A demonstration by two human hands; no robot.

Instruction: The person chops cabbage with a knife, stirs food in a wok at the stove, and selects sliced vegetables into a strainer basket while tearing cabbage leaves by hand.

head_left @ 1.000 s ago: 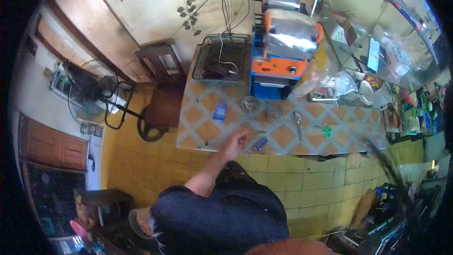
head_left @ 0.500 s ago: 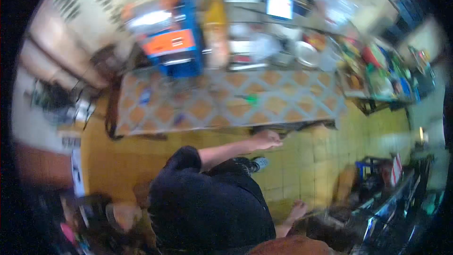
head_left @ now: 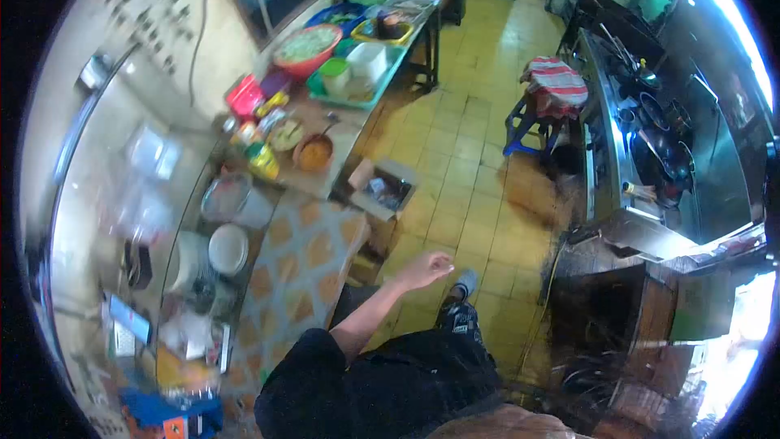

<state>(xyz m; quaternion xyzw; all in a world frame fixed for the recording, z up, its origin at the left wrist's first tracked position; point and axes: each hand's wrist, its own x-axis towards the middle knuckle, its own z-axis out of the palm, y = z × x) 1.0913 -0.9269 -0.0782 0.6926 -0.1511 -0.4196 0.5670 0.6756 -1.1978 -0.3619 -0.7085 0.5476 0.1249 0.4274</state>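
Note:
My left hand (head_left: 426, 269) hangs in front of my body, above the yellow tiled floor (head_left: 463, 195). Its fingers are curled in a loose fist, and nothing shows in them. It touches nothing; the nearest thing is the corner of the table with the diamond-patterned top (head_left: 305, 256), to its left. My right hand is out of view. One shoe (head_left: 465, 283) shows on the floor beyond my dark clothing.
An aisle runs ahead. Left, a counter bears a red basin (head_left: 309, 50), green tray (head_left: 357, 97) and orange bowl (head_left: 313, 151); an open carton (head_left: 382, 189) sits by it. Right stand a stool with striped cloth (head_left: 556, 85) and a metal stove counter with pans (head_left: 666, 150).
The view has turned right, from facing the patterned table to looking along the aisle. My left hand stays in front of me, fingers curled. My right hand has left the view.

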